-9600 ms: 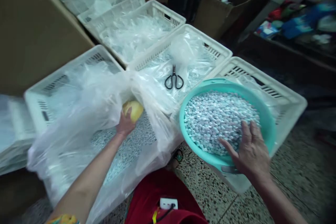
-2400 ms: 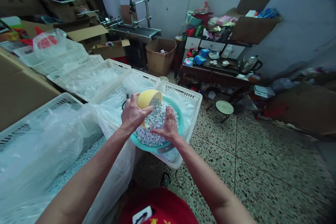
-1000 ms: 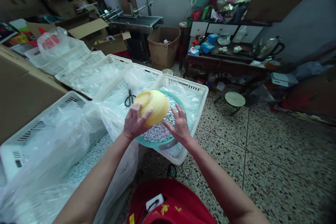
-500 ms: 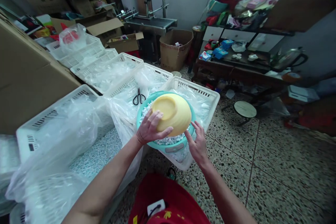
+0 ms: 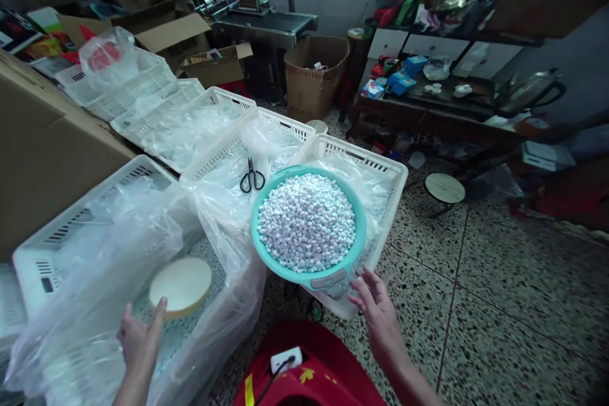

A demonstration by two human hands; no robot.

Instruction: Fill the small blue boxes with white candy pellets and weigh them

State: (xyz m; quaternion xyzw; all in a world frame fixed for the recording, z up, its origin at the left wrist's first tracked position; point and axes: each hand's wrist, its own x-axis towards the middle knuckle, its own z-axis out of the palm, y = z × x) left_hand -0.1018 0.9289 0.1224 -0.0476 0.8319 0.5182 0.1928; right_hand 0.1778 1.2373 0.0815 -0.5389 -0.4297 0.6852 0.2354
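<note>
Well, a big cardboard box (image 5: 52, 146) is leaning in ahead and to the left of the left hand (image 5: 140, 336), and a white crate (image 5: 33, 254) is standing before that hand with a cloudy plastic liner (image 5: 118, 254) sagging over its sides. The left hand is blurring over the liner, thumb and fingers spreading wide; I am seeing nothing inside its grasp. Just right of its thumb a yellow bowl (image 5: 181, 285) is lying on small pellets (image 5: 217, 266) in the lined crate, its pale round face turning upward; whether the thumb is touching its rim I cannot tell. Farther ahead, between the hands, black scissors (image 5: 251, 171) are resting on plastic, blades pointing away from the person. Nearer the right hand (image 5: 375, 311), a turquoise basin (image 5: 360, 235) is sitting on another white crate (image 5: 399, 181), with white pellets (image 5: 307, 222) heaping inside it. The right hand is hanging just beside the basin's grey handle (image 5: 328, 280), fingers loosely parting and curling a little; contact with the crate's edge I cannot make out. Red clothing (image 5: 304, 380) is showing between the forearms. Beyond the right hand, farther right, a round stool (image 5: 445, 188) is standing on the speckled floor (image 5: 504, 317).
</note>
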